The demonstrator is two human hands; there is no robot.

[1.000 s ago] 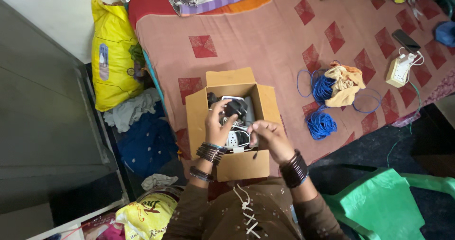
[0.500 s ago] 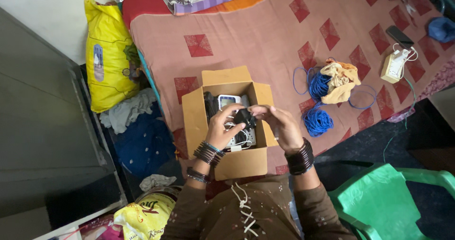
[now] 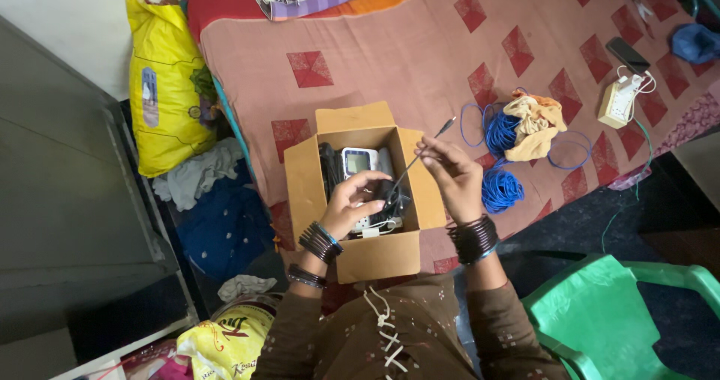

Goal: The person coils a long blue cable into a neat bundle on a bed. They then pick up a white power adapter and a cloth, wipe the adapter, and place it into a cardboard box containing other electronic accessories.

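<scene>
Crowding the patterned bedspread [image 3: 420,57] around the open cardboard box [image 3: 375,256] are several things: at the box's two o'clock lie coils of blue wire [image 3: 501,189] with a yellow cloth [image 3: 534,129] on top, farther out in the same direction a cream power strip [image 3: 619,102] and a dark phone [image 3: 628,54], and at ten o'clock a yellow sack [image 3: 157,87] leans by the bed over a heap of clothes [image 3: 199,177]. A green plastic chair [image 3: 622,320] stands at four o'clock. The box's raised flaps wall in its contents, among them a white device with a small screen [image 3: 358,161] and tangled white cords. The black adapter [image 3: 382,192] sits low in the box, under the left hand [image 3: 351,200], whose fingers curl loosely over it, touching it. Its thin black cable [image 3: 420,155] runs up toward one o'clock to the right hand [image 3: 454,174], which pinches the cable between thumb and fingertips above the box's right flap, the plug end sticking out beyond.
</scene>
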